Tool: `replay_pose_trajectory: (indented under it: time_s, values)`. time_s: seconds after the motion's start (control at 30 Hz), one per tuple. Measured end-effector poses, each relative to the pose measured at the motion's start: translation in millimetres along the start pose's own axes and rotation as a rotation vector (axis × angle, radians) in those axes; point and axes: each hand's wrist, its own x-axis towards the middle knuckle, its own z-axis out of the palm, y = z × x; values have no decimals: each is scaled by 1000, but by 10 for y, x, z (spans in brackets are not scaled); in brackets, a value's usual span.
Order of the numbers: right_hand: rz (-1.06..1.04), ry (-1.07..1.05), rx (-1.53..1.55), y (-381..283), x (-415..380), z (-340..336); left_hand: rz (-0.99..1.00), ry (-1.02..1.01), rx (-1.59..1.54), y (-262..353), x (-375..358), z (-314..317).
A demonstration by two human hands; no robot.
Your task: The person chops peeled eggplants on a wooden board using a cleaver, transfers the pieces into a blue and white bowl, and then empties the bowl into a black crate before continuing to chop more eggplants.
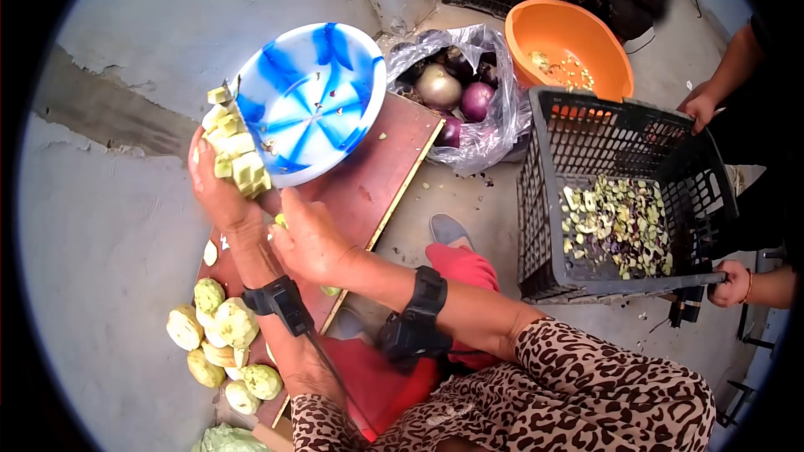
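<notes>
Holding a row of pale green cut vegetable pieces (236, 151) against the rim of the blue-and-white bowl (314, 96), the left hand (216, 188) grips them above the red table (368, 176). Right hand (308, 243) sits just beside the left wrist; its grasp cannot be told. Peeled chunks (219, 341) lie piled at the table's near edge.

A bowl (314, 100) rests on the far end of a board (368, 172), with peeled pieces (219, 343) heaped at the board's near left. Right of the bowl sits a bag (494, 117) holding eggplants (456, 92); behind it stands a basin (569, 42). A crate (620, 142) containing scraps (618, 224) lies to the right.
</notes>
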Motion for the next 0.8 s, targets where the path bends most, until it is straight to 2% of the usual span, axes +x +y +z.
replay_pose_trajectory:
  time_s: [0.17,0.2,0.23,0.3,0.33,0.37,0.47,0.6,0.7,0.77,0.8]
  values:
    - [-13,118,-108,16,234,-201,-3,-42,-134,-287,189,318]
    - [71,106,-135,-39,295,-269,-24,-33,-148,-470,312,306]
    - [48,143,-183,53,377,-264,-10,17,-28,-844,543,199]
    - [5,213,-362,300,527,-265,-7,229,551,-1134,518,214]
    - [82,221,-409,311,564,-290,-4,221,639,-1253,482,118]
    - [183,180,-418,334,596,-317,-3,206,731,-1368,436,0]
    - [185,156,-399,280,575,-327,85,50,733,-1528,436,-260]
    - [109,121,-414,255,505,-293,254,-122,583,-1117,294,18]
    - [115,79,-374,245,442,-310,346,-274,610,-930,244,186]
    - [143,41,-335,137,385,-344,326,-286,582,-948,292,228]
    - [62,57,-305,158,369,-353,315,-276,589,-996,343,211]
